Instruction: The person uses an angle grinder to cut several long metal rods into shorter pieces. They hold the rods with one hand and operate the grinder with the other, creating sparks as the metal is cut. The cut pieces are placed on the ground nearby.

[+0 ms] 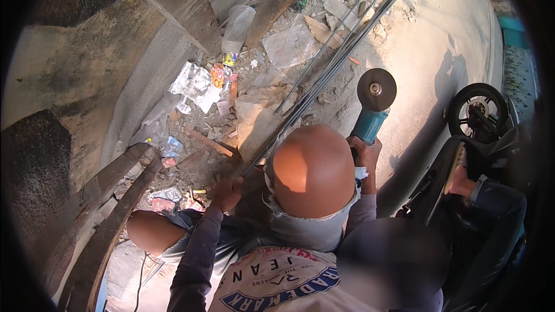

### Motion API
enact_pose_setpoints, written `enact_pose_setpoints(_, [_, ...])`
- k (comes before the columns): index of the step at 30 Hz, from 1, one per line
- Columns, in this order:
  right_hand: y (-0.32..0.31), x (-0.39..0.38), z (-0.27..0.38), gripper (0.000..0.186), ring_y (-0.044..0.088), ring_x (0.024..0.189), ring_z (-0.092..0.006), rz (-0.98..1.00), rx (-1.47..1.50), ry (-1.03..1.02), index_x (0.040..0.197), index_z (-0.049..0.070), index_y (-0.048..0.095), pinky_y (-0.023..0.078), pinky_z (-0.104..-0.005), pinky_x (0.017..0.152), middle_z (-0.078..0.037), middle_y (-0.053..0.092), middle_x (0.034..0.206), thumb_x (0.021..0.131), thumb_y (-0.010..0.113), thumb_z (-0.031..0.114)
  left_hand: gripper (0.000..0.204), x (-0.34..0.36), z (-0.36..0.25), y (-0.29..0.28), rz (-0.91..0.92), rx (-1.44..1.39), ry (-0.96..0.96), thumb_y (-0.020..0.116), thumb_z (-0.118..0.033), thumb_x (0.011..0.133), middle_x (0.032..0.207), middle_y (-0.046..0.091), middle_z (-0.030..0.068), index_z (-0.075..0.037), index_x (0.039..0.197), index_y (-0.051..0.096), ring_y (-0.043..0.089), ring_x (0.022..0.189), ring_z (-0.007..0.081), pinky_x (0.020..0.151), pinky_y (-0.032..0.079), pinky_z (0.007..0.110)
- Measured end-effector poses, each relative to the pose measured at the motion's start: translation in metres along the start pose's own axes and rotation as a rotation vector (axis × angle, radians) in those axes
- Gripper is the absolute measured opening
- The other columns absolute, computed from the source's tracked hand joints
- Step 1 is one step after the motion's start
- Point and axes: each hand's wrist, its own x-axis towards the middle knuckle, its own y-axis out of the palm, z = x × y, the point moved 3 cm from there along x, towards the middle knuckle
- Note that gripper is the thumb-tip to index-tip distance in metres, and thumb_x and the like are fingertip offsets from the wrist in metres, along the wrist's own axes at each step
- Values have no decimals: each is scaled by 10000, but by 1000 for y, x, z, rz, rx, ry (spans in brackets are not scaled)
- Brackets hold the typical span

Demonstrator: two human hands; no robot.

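My right hand (368, 153) is closed around the teal body of an angle grinder (370, 123), to the right of my bent knee. The grinder's dark round disc (376, 85) faces up at the far end, apart from the rods. A bundle of thin metal rods (340, 65) runs slantwise from the far right of the rubble toward my knee. My left hand (227, 194) is closed at the near end of a rod, left of the knee. The knee hides part of the rods, and the fingers of my left hand are only partly visible.
Wooden planks (110, 228) and a concrete wall (110, 58) stand on the left. Rubble, white paper (199, 88) and a clear plastic cup (237, 26) lie ahead. A motorbike wheel (477, 113) and a person's sandalled foot (459, 180) are on the right. A cord (139, 283) trails at lower left.
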Motion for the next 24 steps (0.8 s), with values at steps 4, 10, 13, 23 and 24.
enact_pose_setpoints(4, [-18, 9, -18, 232, 647, 631, -167, -2, -118, -30, 933, -1, 664, 528, -332, 605, -50, 674, 776, 757, 806, 45, 635, 0, -21, -15, 0, -7, -4, 535, -475, 1113, 792, 666, 353, 57, 828, 732, 683, 835, 586, 769, 516, 627])
enact_pose_setpoints(10, [-46, 9, -68, 292, 617, 688, -142, 79, -223, 96, 982, 22, 658, 514, -331, 655, -39, 671, 820, 747, 827, 58, 586, -8, -27, -25, 42, -52, -102, 556, -448, 1122, 828, 688, 342, 40, 863, 750, 705, 860, 542, 814, 536, 591])
enact_pose_setpoints(13, [-30, 12, -47, 325, 606, 716, -136, 108, -255, 132, 1004, 34, 656, 512, -336, 683, -37, 671, 839, 738, 840, 69, 552, -5, -34, -29, 103, -62, -159, 574, -433, 1121, 855, 701, 335, 32, 887, 758, 713, 883, 531, 831, 535, 581])
enact_pose_setpoints(23, [-11, 33, -43, 510, 749, 811, -413, 450, -822, -336, 1082, -32, 702, 577, -487, 830, -243, 764, 868, 680, 863, 238, 656, 7, -9, -12, -17, 93, -97, 558, -507, 1123, 885, 710, 369, 71, 875, 747, 722, 980, 572, 890, 545, 628])
enact_pose_setpoints(24, [-8, 32, -41, 506, 748, 809, -404, 455, -818, -305, 1080, -34, 704, 576, -483, 828, -241, 764, 868, 681, 862, 234, 672, 7, -7, -11, -24, 80, -105, 549, -519, 1125, 894, 713, 371, 73, 878, 747, 722, 985, 574, 891, 544, 630])
